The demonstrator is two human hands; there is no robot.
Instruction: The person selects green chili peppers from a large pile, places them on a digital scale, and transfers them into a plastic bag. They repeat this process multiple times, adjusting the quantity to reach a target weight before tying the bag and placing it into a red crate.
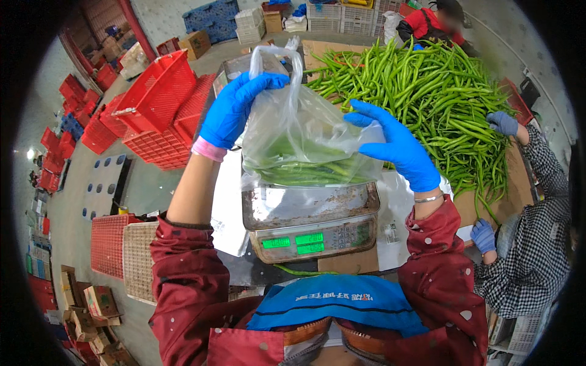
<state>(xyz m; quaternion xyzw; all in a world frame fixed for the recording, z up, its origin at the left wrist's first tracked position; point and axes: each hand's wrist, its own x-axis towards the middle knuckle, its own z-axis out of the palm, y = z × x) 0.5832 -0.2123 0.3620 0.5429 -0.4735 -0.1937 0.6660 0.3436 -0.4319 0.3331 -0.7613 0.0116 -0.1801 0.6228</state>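
My left hand (239,108), in a blue glove, is closed on the upper part of a clear plastic bag (287,116) beside its looped handle. Long green chili peppers (311,171) lie in the bottom of the bag, just over the metal pan of a weighing scale (311,213) with lit green displays. At the bag's right side is my right hand (400,146), also gloved in blue, its thumb and fingers spread apart. The bag's edge comes up to these fingers; whether they touch it is hard to tell.
A large heap of green chili peppers (427,97) covers the table's right side. A co-worker's gloved hands (483,236) are at its right edge, and another person (427,24) is behind it. Red crates (155,97) stand stacked at left. Loose peppers (305,271) lie before the scale.
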